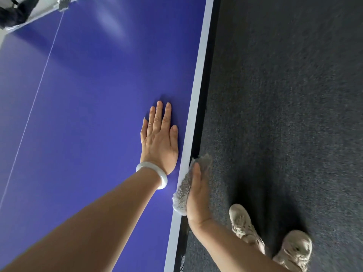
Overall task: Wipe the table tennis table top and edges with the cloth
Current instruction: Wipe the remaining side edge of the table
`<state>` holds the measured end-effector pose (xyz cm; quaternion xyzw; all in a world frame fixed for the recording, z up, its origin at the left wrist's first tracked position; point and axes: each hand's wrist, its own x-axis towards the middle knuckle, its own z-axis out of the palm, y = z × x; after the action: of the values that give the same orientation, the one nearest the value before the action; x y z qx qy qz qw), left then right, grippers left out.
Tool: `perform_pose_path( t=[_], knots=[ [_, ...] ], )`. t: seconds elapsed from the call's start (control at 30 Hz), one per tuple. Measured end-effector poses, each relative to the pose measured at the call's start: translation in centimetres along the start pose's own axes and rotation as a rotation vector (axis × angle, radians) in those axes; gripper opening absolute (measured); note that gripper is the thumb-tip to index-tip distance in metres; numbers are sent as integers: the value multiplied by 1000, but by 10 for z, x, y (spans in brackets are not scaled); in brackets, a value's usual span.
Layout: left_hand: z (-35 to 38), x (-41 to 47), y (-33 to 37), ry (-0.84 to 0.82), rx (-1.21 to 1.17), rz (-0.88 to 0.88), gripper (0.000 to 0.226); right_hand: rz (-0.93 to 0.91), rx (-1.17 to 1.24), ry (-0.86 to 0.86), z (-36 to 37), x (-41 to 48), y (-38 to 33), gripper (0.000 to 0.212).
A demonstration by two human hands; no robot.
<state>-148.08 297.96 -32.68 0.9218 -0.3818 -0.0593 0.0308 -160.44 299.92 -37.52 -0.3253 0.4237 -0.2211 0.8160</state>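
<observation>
Cloth (181, 193) wraps counter (98, 114) edge, pressed by flat R hand (197, 195) to wipe the rim; L hand (159, 138), fingers straight, braces on top.

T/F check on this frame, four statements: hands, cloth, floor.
1. The left hand lies flat on the blue table top. True.
2. The cloth is under the left hand. False: the right hand presses it against the table's side edge.
3. A pale bangle sits on the left wrist. True.
4. The floor is bare wood. False: it is dark carpet.
</observation>
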Motion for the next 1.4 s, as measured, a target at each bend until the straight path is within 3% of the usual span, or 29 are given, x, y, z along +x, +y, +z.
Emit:
perform_pose_path(
  t=[0.17, 0.33, 0.47, 0.6, 0.73, 0.77, 0.83, 0.97, 1.1, 1.17, 1.3, 1.4],
  knots=[
    [1, 0, 0, 11, -4, -5, 54, 159, 56, -40, -3, 11, 0, 28],
    [2, -1, 0, 20, -2, -5, 53, 105, 79, 53, 12, 67, -36, 43],
    [3, 0, -1, 25, 1, 5, 59, 195, 74, 22, 5, 32, -14, 31],
    [4, 0, -3, 25, 8, 7, 60, 299, 48, 82, -4, -28, 18, 44],
    [5, 1, -4, 30, 19, 12, 55, 332, 92, 95, -3, -5, 16, 19],
    [5, 1, -4, 30, 20, 10, 56, 334, 105, 94, -2, 12, 7, 20],
    [6, 1, -4, 31, 26, 8, 54, 336, 103, 56, -5, 41, -5, 42],
    [6, 1, -4, 35, 21, 6, 54, 303, -86, 81, 0, 33, -6, 61],
    [6, 0, -3, 43, 15, 9, 54, 326, 24, 87, 0, -28, 13, 39],
    [6, 0, -3, 43, 16, 10, 54, 371, 16, 83, 0, -39, 16, 44],
    [6, 1, -4, 41, 7, 9, 54, 380, -109, 107, 4, -5, -7, 61],
    [6, 1, -4, 41, -1, 10, 54, 356, -67, 80, 8, 30, -25, 42]
  ],
)
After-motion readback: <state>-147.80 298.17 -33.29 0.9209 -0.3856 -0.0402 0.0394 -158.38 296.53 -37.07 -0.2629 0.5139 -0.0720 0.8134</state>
